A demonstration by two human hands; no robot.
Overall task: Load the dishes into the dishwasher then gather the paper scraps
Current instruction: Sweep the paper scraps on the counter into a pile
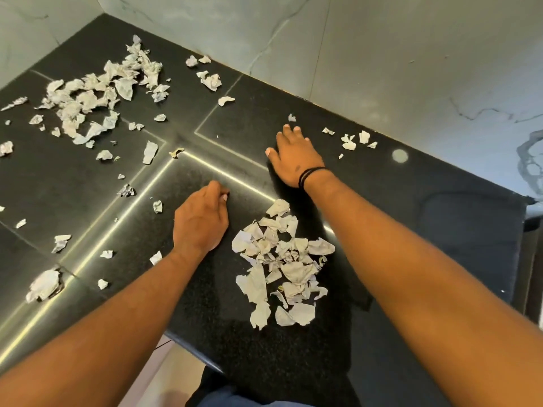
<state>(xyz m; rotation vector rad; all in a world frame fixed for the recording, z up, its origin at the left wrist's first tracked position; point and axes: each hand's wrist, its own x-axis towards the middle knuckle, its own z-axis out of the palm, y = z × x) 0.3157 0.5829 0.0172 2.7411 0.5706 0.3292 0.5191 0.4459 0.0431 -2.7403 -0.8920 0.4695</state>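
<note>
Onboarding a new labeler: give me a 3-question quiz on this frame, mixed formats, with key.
1. True or false: the right hand lies flat on the black countertop with its fingers straight.
2. Multiple choice: where is the gathered pile of paper scraps? A) between the two forearms, near the counter's front edge B) in the far corner by the wall C) on the floor
3. Fill in: the right wrist wears a black ____.

Key:
1. True; the left hand, by contrast, has curled fingers, and whether it holds a scrap cannot be told.
2. A; the large loose scatter of scraps lies far left.
3. Band.
</note>
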